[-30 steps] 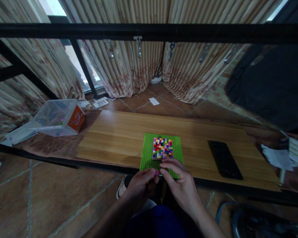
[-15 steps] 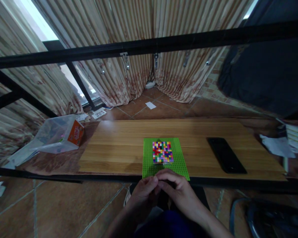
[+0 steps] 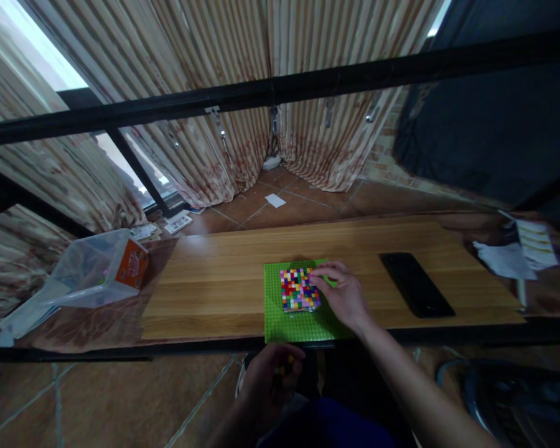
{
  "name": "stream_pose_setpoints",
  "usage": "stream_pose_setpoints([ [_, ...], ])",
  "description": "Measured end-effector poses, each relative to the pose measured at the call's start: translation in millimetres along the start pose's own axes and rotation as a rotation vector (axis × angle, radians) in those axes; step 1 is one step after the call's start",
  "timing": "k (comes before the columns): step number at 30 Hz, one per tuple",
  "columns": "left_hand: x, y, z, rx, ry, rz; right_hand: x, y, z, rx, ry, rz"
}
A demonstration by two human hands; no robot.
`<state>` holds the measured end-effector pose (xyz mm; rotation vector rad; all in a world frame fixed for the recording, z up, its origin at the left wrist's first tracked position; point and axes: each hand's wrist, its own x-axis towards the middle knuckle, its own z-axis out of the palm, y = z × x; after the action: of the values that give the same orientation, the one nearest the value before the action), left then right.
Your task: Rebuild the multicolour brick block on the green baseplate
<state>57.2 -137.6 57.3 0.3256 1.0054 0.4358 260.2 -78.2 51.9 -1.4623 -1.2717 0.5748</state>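
"When looking through the head view, what to make of the right hand (image 3: 343, 295)?"

"Poised over the green board (image 3: 275, 325), with fingers (image 3: 324, 284) bent nearly together at the far right corner of the colourful block (image 3: 300, 291), probably so as to touch just one spot. Impossible to tell whether pinching anything."

"And of the left hand (image 3: 268, 373)?"

"Just short of the board's near edge, curled around small bricks (image 3: 290, 359), likely to avoid spilling any."

"Where to find the block?"

"On the board, perhaps set inward to leave studs bare along the left and near sides."

"Worth counting?"

"Count two hands, one board, one block. Add one phone (image 3: 416, 284) right of the board and one clear tub (image 3: 91, 270) well left, probably kept aside for elbow room. Bricks in the left hand: mostly hidden, so uncountable."
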Motion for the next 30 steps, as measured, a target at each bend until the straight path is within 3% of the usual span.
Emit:
stream_pose_setpoints([
  [6,-4.8,-7.5,-1.7,0.078,0.077,-0.001,14.9,11.7,8.9,0.006,-0.044,0.026],
  [10,-4.8,-4.9,-1.9,0.122,0.061,0.011,20.2,14.3,9.2,0.04,-0.07,0.021],
  [22,1.5,-8.4,-3.4,0.161,-0.004,0.042,28.4,12.3,11.9,0.447,-0.183,0.429],
  [30,-0.4,-0.4,6.4,0.142,-0.001,0.102,27.9,15.2,15.8,0.455,-0.158,0.465],
])
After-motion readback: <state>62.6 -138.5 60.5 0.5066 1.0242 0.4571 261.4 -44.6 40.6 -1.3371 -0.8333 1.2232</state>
